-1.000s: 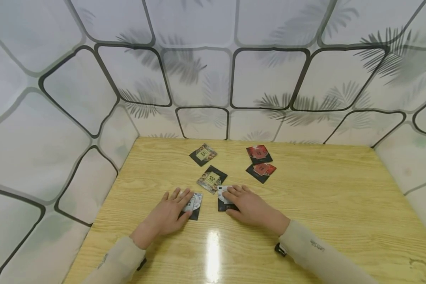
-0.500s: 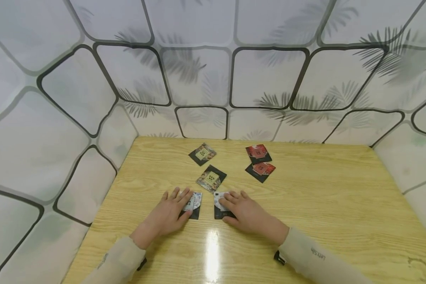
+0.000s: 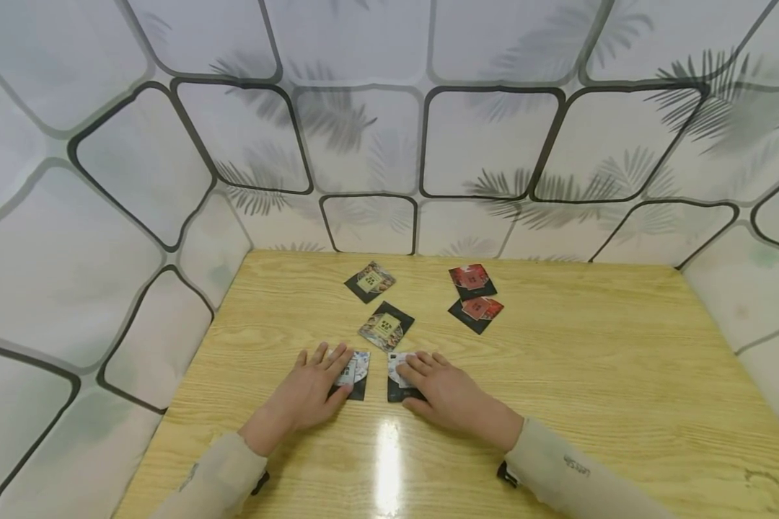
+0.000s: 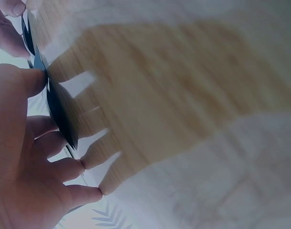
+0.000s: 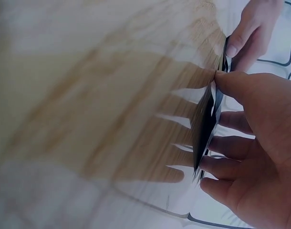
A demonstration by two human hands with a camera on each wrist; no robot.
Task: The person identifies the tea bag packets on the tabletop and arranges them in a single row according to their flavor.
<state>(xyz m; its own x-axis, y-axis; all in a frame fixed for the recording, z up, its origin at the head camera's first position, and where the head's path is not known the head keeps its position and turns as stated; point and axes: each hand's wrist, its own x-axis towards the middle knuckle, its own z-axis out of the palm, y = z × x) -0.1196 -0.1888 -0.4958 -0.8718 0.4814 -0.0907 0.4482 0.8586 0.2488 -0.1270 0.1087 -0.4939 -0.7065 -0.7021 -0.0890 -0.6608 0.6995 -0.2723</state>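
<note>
Left hand [image 3: 310, 389]: fingers spread, nearly straight, resting on left silver packet [image 3: 360, 380], no grip on it. Right hand [image 3: 451, 391]: similar pose, fingers over right silver packet [image 3: 397, 391], thumb by the near edge, also no grip. Both silver packets sit side by side on the table [image 3: 597, 353], narrow gap between, black parts on the near side. Lower yellow packet [image 3: 386, 326] just beyond them, its near corner right by the right silver packet, can't tell if they touch. Upper yellow packet [image 3: 370, 282] farther back, apart. Upper red packet [image 3: 473, 280] touches lower red packet [image 3: 477, 313], both right of the yellow ones, upper one nearer the wall [image 3: 487, 144]. Light sleeves [image 3: 571, 461] on both arms
</note>
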